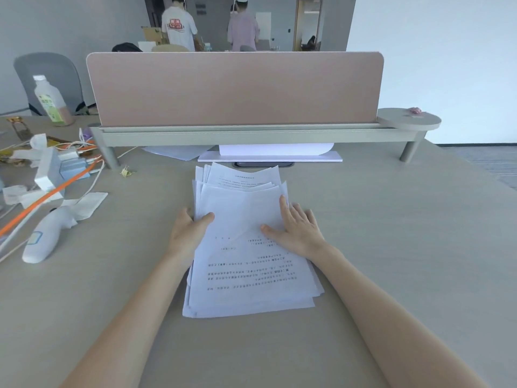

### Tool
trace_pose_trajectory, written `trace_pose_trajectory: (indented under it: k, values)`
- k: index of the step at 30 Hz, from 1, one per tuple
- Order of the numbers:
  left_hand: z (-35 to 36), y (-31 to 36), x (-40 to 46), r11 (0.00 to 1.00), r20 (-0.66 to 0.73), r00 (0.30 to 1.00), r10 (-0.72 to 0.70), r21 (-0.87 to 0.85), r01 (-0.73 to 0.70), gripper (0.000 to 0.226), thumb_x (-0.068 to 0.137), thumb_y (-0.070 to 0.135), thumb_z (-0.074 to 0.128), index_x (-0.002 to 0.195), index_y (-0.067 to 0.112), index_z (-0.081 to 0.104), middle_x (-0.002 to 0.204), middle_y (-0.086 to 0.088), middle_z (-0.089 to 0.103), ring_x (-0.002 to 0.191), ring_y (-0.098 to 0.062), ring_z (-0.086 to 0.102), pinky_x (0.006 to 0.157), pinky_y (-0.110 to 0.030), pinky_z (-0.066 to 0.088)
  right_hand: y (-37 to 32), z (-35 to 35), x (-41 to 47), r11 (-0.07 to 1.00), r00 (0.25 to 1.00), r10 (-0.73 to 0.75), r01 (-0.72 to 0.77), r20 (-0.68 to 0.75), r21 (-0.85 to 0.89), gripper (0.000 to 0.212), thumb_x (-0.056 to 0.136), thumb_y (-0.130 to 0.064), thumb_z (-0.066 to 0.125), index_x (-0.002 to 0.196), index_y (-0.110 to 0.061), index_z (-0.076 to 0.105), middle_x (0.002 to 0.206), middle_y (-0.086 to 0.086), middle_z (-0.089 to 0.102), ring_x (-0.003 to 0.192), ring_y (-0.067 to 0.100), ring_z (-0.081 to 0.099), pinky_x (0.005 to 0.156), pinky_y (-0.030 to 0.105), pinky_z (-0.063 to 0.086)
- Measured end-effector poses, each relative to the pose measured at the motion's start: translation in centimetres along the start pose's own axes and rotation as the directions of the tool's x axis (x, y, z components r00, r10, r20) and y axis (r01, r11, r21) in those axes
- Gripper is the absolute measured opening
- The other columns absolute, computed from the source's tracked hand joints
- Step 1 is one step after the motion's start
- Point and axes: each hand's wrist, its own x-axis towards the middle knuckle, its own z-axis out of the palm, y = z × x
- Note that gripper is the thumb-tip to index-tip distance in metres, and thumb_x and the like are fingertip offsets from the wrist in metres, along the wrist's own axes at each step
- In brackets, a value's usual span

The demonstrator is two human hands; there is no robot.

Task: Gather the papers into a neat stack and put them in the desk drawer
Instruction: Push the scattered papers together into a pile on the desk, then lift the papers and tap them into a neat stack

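Loose stack of printed papers (246, 247) lying mid-desk (391, 247), edges uneven. Left hand (187, 233) cups its left edge, thumb on top; right hand (296, 229) rests flat, fingers spread, on its right side. Beyond: pink divider screen (235, 88).

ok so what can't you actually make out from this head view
- Desk drawer: not in the head view at all; the desk edge nearest the person is cut off by the frame.
- Papers: the print is too small and blurred to read, and the sheet count is hidden by overlap.
- More white sheets lie under the divider shelf, which hides their far part.
- Left hand: fingers hidden under the papers' edge.
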Motion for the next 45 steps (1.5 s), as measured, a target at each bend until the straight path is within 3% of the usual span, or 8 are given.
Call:
trace_pose_trajectory:
  k: [6,12,16,18,22,31,34,45]
  values:
    - [-1.4,-0.1,0.8,0.988,0.206,0.976,-0.075,-0.114,0.100,0.053,0.076,0.016,0.075,0.127,0.011,0.059,0.120,-0.014,0.071,0.105,-0.035,0.070,0.092,-0.052,0.055,0.1,-1.0,-0.2,0.950,1.000,0.021,-0.016,-0.011,0.313,0.098,0.094,-0.063,0.049,0.163,-0.019,-0.006,0.162,-0.001,0.035,0.153,0.018,0.020,0.125,0.042,0.010]
    - [-1.1,0.1,0.6,0.980,0.212,0.977,-0.031,-0.185,0.071,0.043,0.089,0.001,0.065,0.129,0.010,0.051,0.105,-0.007,0.068,0.086,-0.025,0.067,0.068,-0.036,0.053,0.4,-1.6,-0.4,0.670,0.994,0.098,-0.097,0.042,0.736,0.101,0.078,-0.059,0.065,0.159,-0.047,0.006,0.162,-0.019,0.035,0.149,0.014,0.036,0.121,0.044,0.030]
    - [-0.6,0.7,0.3,0.959,0.214,0.977,0.028,-0.282,0.034,0.041,0.091,0.003,0.064,0.127,0.013,0.049,0.104,-0.004,0.066,0.085,-0.022,0.066,0.064,-0.034,0.052,0.6,-1.7,0.1,0.519,0.997,0.071,-0.004,-0.038,0.855,0.070,0.081,-0.026,0.066,0.138,-0.060,0.045,0.132,-0.016,0.067,0.124,0.018,0.064,0.105,0.048,0.049]
    - [-0.4,0.9,0.2,0.940,0.215,0.975,0.062,-0.340,0.015,0.043,0.090,-0.001,0.063,0.128,0.013,0.047,0.109,-0.007,0.066,0.086,-0.023,0.066,0.068,-0.036,0.054,0.3,-2.1,0.1,0.399,0.993,0.104,0.010,-0.056,0.917,0.056,0.083,-0.006,0.060,0.116,-0.051,0.063,0.113,-0.008,0.075,0.107,0.022,0.070,0.097,0.045,0.055]
    - [-0.5,1.4,-0.3,0.929,0.196,0.975,0.107,-0.370,-0.028,0.039,0.090,-0.001,0.062,0.121,0.016,0.047,0.100,-0.001,0.067,0.077,-0.014,0.070,0.061,-0.030,0.055,-0.1,-2.4,-0.2,0.203,0.989,0.145,-0.063,0.034,0.977,0.052,0.070,-0.002,0.056,0.120,-0.006,0.066,0.106,0.016,0.074,0.092,0.033,0.072,0.086,0.047,0.057]
    - [-2.0,3.9,-1.1,0.953,0.263,0.952,0.159,-0.292,-0.078,0.034,0.093,0.006,0.061,0.125,0.016,0.063,0.119,-0.007,0.074,0.107,-0.026,0.071,0.092,-0.045,0.054,-0.6,-4.9,-0.7,0.273,0.981,0.191,-0.020,-0.034,0.962,0.043,0.070,0.008,0.055,0.111,0.000,0.068,0.103,0.030,0.073,0.091,0.037,0.072,0.088,0.060,0.056]
    - [-2.9,7.0,-0.8,0.933,0.255,0.925,0.282,-0.299,-0.202,0.044,0.087,0.003,0.066,0.127,0.018,0.062,0.120,-0.002,0.075,0.111,-0.025,0.070,0.099,-0.048,0.051,-1.5,-7.5,-0.3,0.351,0.976,0.191,0.033,-0.105,0.936,0.040,0.082,0.016,0.053,0.113,-0.003,0.070,0.106,0.021,0.078,0.092,0.034,0.077,0.078,0.047,0.062]
    - [-0.8,16.6,-2.3,0.755,-0.110,0.891,0.440,-0.492,-0.434,0.017,0.088,0.008,0.061,0.096,0.020,0.070,0.103,-0.005,0.077,0.100,-0.028,0.072,0.091,-0.048,0.054,-6.8,-15.8,-0.7,0.337,0.861,0.246,0.355,-0.446,0.872,0.044,0.086,0.006,0.050,0.112,-0.025,0.065,0.110,0.000,0.072,0.103,0.022,0.065,0.086,0.037,0.048]
